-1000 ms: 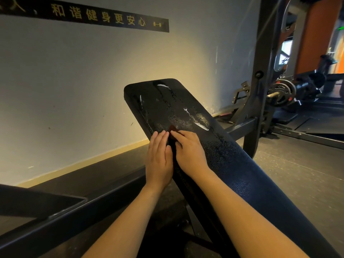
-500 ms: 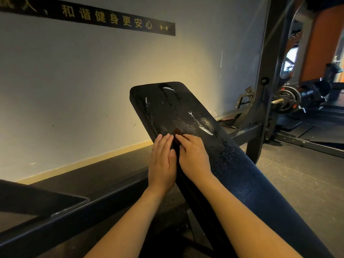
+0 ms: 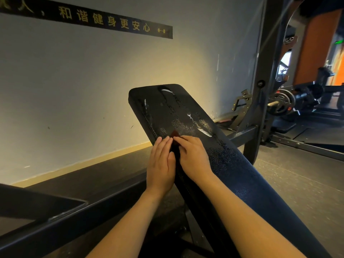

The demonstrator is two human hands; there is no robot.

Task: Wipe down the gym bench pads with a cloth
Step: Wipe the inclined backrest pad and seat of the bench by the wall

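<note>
A long black bench pad (image 3: 232, 164) slopes up from lower right to a rounded top end near the wall, with wet streaks and droplets on its upper half. A small dark reddish cloth (image 3: 174, 135) lies on the pad; only its tip shows beyond my fingertips. My left hand (image 3: 161, 164) lies flat with straight fingers along the pad's left edge. My right hand (image 3: 193, 157) presses flat on the pad beside it, fingers over the cloth. The rest of the cloth is hidden under my hands.
A grey wall with a black sign strip (image 3: 89, 19) stands behind the pad. A black rack upright (image 3: 260, 101) rises at right, with a weight plate (image 3: 281, 104) on a bar beyond it. A dark frame rail (image 3: 65, 218) crosses lower left. Rubber floor (image 3: 307, 183) lies right.
Both hands have stayed side by side on the pad over the cloth; they hold nearly the same spot on it. The view has shifted slightly.
</note>
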